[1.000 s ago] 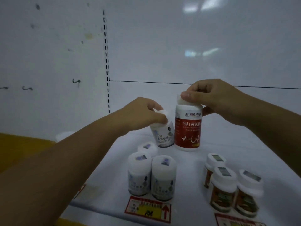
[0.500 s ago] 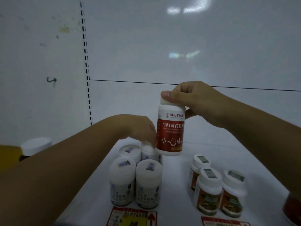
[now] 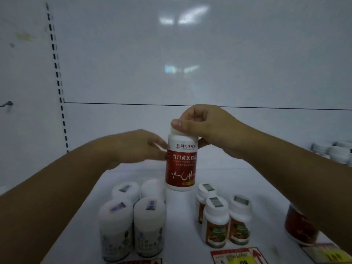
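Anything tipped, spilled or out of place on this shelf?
Nothing stands out. The right hand grips the red-labelled bottle upright by its cap; the white bottles and the orange-labelled bottles stand upright in tidy groups. No spill or damage shows.

head cam | faces forward-down | close over shelf (image 3: 219, 168) | single view

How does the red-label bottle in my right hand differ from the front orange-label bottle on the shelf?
The red-label bottle is held by its cap in the right hand; the orange-label bottle stands free on the shelf. The red-label bottle looks taller and wider than the orange-label bottle. The orange-label bottle's cap shows a dark sticker; the red-label bottle's cap is mostly covered by the hand. Both are white, white-capped and upright.
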A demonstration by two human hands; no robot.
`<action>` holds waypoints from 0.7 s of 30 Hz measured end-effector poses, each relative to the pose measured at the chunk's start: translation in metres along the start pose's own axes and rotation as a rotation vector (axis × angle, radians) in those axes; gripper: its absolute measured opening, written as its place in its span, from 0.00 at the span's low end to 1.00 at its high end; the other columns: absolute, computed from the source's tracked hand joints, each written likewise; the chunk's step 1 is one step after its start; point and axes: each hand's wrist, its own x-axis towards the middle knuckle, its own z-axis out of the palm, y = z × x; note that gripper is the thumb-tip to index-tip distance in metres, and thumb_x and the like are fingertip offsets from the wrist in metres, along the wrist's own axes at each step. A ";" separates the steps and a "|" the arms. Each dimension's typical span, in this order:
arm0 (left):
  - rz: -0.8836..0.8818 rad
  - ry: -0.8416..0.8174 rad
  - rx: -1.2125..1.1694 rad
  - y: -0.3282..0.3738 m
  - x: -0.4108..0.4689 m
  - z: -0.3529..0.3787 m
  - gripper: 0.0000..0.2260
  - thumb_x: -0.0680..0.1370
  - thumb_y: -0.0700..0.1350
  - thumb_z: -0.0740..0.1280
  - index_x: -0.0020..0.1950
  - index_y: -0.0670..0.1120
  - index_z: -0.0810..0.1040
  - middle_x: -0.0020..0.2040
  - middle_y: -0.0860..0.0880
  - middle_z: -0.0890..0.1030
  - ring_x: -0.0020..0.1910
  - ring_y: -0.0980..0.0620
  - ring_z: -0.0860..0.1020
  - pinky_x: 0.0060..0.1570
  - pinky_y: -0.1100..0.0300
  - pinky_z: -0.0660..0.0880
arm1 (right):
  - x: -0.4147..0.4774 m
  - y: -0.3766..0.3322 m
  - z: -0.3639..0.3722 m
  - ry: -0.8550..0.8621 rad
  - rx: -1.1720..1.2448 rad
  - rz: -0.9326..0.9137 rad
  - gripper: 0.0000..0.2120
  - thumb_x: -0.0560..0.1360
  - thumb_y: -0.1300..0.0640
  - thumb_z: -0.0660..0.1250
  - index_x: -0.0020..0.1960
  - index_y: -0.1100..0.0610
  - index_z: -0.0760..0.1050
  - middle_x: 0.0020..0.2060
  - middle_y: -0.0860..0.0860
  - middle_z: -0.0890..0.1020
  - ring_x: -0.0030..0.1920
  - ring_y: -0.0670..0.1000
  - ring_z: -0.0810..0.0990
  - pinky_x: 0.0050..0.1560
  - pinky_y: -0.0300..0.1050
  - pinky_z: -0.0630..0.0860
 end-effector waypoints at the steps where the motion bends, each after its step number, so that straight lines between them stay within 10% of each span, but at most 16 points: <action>1: 0.048 0.031 -0.178 0.008 0.001 -0.006 0.16 0.73 0.46 0.70 0.61 0.51 0.77 0.57 0.51 0.82 0.58 0.52 0.79 0.62 0.52 0.73 | -0.004 0.001 -0.006 0.022 0.007 0.006 0.30 0.56 0.41 0.71 0.51 0.59 0.76 0.43 0.52 0.84 0.42 0.49 0.84 0.39 0.43 0.81; 9: 0.259 0.141 -0.286 0.092 0.005 0.057 0.31 0.58 0.49 0.74 0.61 0.49 0.76 0.50 0.50 0.84 0.49 0.53 0.83 0.50 0.51 0.80 | -0.060 0.015 -0.077 0.172 0.027 0.046 0.26 0.58 0.43 0.72 0.50 0.58 0.76 0.45 0.52 0.84 0.43 0.49 0.84 0.41 0.44 0.82; 21: 0.353 0.293 -0.296 0.218 0.036 0.197 0.19 0.71 0.44 0.72 0.61 0.49 0.76 0.51 0.51 0.83 0.50 0.53 0.82 0.48 0.56 0.81 | -0.173 0.074 -0.229 0.211 0.042 -0.038 0.14 0.69 0.57 0.72 0.53 0.58 0.78 0.50 0.56 0.82 0.44 0.48 0.84 0.38 0.36 0.80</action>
